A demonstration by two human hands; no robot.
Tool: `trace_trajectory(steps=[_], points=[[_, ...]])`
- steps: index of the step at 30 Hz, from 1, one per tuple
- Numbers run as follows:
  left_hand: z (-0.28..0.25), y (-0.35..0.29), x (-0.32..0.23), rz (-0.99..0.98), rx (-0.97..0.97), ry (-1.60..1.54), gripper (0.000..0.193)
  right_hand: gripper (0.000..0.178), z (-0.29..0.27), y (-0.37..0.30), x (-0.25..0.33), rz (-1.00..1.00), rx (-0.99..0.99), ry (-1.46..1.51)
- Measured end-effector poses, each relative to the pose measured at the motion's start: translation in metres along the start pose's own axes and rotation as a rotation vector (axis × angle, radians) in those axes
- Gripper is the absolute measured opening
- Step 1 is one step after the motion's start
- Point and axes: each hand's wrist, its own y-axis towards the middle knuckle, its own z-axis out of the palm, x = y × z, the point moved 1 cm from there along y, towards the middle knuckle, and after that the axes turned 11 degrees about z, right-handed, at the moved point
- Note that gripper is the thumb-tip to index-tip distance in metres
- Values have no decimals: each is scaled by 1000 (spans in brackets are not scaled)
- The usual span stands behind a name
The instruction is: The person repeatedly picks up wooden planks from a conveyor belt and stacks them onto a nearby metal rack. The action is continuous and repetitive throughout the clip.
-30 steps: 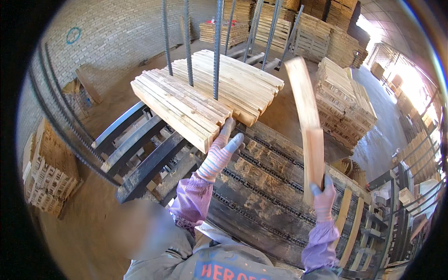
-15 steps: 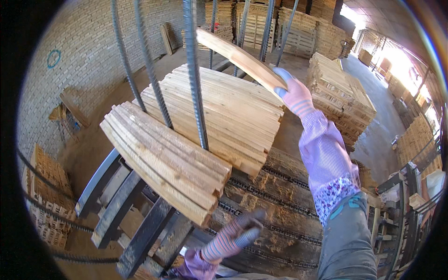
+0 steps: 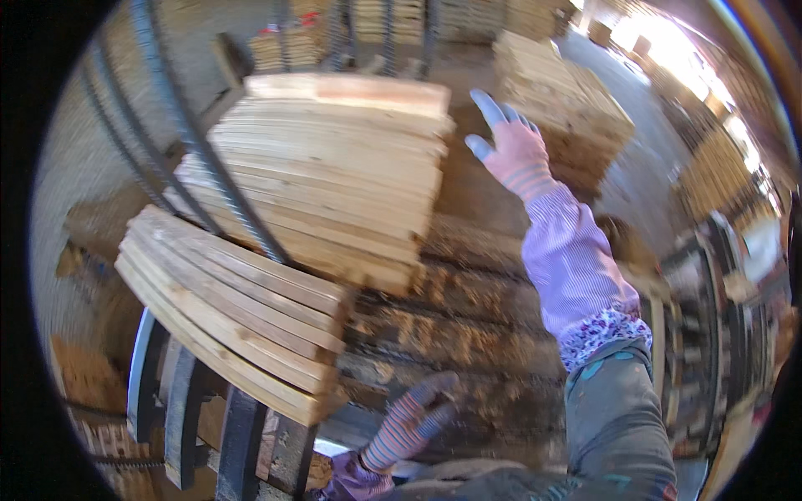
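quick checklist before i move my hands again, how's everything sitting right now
1. Right hand free: ok, open and empty, just beyond the right ends of the larger board group.
2. Left hand free: ok, thumb and fingers apart, nothing seen in them.
3. Right ends of the larger board group flush: not ok, they are ragged.
4. Board groups kept apart by the metal rods: ok, rods stand between them.
5. Nearer board group steady on its supports: cannot tell.
6. Dark bed free of debris: not ok, brown patches show.
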Motion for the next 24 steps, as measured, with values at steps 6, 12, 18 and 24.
trace_trajectory(steps=[6, 12, 18, 24], points=[[44, -6, -6, -231, 65, -246, 53, 74, -86, -314, -225, 725, 638, -363], [122, -22, 30, -423, 376, -244, 53, 94, -134, -509, -203, 1080, 858, -283], [197, -47, 98, -631, 457, -134, 50, 97, -90, -527, -153, 1099, 888, -229], [234, -59, 120, -838, 256, -558, 51, 94, -101, -563, -183, 1097, 543, 901]])
